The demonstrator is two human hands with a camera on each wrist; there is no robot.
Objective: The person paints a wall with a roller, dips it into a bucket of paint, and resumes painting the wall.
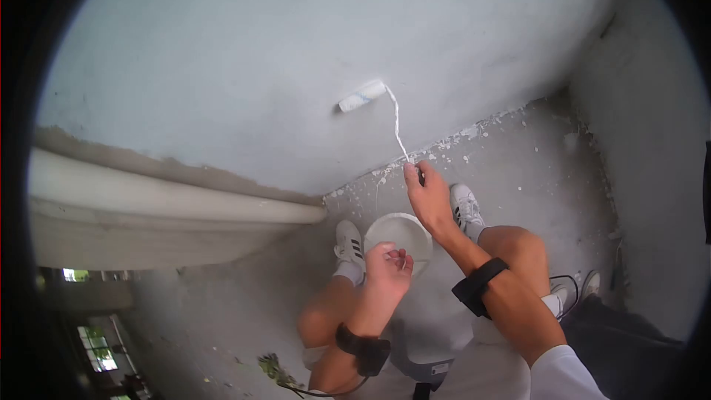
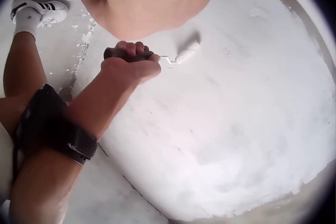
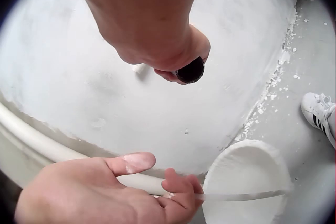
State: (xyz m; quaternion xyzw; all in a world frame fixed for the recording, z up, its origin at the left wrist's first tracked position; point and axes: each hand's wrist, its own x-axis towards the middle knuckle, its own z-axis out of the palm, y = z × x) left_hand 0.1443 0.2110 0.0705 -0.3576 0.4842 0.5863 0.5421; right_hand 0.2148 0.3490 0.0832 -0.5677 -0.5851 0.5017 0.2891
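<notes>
My right hand (image 1: 428,196) grips the dark handle (image 3: 190,70) of a paint roller. The roller's thin, paint-coated frame (image 1: 397,120) bends up to a white sleeve (image 1: 361,96), which lies against the pale wall. Below, my left hand (image 1: 389,270) is over the white bucket (image 1: 379,228), palm up, its fingers curled round the bucket's thin handle (image 3: 244,196). White paint marks the left thumb (image 3: 137,162) in the right wrist view. The bucket stands on the floor between my feet.
A thick whitish pipe (image 1: 170,196) runs along the wall's left side. White paint spots (image 1: 470,132) dot the floor by the wall's foot. My shoes (image 1: 465,206) flank the bucket. Another wall (image 1: 652,118) rises at the right, and a small green plant (image 1: 272,367) lies at lower left.
</notes>
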